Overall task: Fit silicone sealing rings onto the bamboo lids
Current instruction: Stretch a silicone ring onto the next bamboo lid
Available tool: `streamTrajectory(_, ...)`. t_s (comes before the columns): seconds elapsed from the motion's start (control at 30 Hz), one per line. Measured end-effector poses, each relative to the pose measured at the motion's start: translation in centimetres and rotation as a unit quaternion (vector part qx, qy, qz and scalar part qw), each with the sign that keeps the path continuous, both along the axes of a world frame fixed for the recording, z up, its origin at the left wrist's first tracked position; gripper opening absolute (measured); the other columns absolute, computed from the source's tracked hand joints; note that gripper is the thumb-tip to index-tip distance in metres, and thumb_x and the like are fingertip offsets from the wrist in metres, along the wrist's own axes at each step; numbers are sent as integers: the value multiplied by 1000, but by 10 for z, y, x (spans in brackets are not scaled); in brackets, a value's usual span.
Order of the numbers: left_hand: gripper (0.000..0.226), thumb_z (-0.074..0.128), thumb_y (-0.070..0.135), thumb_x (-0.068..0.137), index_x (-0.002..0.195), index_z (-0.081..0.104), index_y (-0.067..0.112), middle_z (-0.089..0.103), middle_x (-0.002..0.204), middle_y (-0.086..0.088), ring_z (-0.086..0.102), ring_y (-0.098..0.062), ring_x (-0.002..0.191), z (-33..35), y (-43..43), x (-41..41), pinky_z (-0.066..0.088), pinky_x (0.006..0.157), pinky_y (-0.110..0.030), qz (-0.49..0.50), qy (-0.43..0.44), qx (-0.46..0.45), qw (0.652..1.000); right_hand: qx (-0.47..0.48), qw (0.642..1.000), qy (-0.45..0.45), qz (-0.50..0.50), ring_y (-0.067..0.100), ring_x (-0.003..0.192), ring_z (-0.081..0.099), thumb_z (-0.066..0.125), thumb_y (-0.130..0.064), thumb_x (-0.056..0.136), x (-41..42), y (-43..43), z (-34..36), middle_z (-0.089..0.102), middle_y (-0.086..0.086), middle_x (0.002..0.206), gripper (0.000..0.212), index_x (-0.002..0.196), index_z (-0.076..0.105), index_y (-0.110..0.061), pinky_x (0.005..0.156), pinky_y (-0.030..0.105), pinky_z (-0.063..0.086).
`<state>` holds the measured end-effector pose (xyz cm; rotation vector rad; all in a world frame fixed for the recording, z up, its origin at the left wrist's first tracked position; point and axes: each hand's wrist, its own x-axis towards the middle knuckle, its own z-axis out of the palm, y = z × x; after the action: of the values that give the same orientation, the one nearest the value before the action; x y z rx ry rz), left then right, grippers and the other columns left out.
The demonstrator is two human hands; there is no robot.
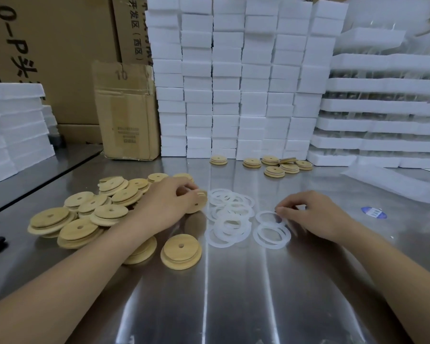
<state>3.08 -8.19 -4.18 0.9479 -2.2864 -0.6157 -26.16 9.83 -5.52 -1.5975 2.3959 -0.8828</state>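
A heap of round bamboo lids (92, 209), each with a centre hole, lies at the left on the steel table. My left hand (166, 204) grips one bamboo lid (199, 202) tilted on edge at the heap's right side. A loose pile of translucent white silicone rings (230, 217) lies in the middle. My right hand (313, 214) pinches the edge of a single silicone ring (267, 217) lying on the table, just above two overlapping rings (271, 235). One lid (181, 252) lies flat in front of the pile.
Several lids with rings fitted (278, 165) sit further back near stacked white foam boxes (233, 78). Cardboard cartons (127, 110) stand at the back left. More foam boxes (13, 130) stand at the far left, a blue sticker (373, 212) and a plastic bag (392, 181) at the right.
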Motion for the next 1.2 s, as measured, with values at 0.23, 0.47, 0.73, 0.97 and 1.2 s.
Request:
streamTrajectory(0.23,21,56,38,107,92,71,36,70,83,18,65,-2,84,-5,14,-4,48,70,-28,-18,18,-55,998,0,1000,18,16,15,94,63,78,-33,93,11,0,2,72,-8,97,7,86,77,-35,87,35,52)
streamTrajectory(0.47,26,50,36,111,99,71,27,70,84,12,65,-14,81,-4,18,-8,50,68,-34,-2,63,-61,996,1,999,40,7,16,93,62,70,-22,98,13,-8,-5,68,-6,96,19,80,73,-26,85,33,49)
streamTrajectory(0.73,43,38,41,116,119,62,5,80,98,-20,82,-32,75,8,44,-19,39,39,-24,-42,252,273,927,-14,997,64,36,7,98,63,70,-27,99,16,-9,-7,69,-14,104,10,101,77,-33,89,27,49)
streamTrajectory(0.97,38,50,45,112,119,67,11,83,99,-11,82,-34,80,16,64,-22,49,43,-22,-90,269,332,900,5,996,88,15,4,89,59,62,-19,103,23,-16,-8,66,-11,99,18,89,64,-30,74,18,44)
streamTrajectory(1.2,27,57,33,111,119,69,11,77,121,-16,82,-37,86,14,74,-24,60,55,-26,-109,267,381,878,-108,994,24,-15,3,85,62,52,-17,106,37,-12,7,69,-9,92,17,107,62,-31,65,12,39)
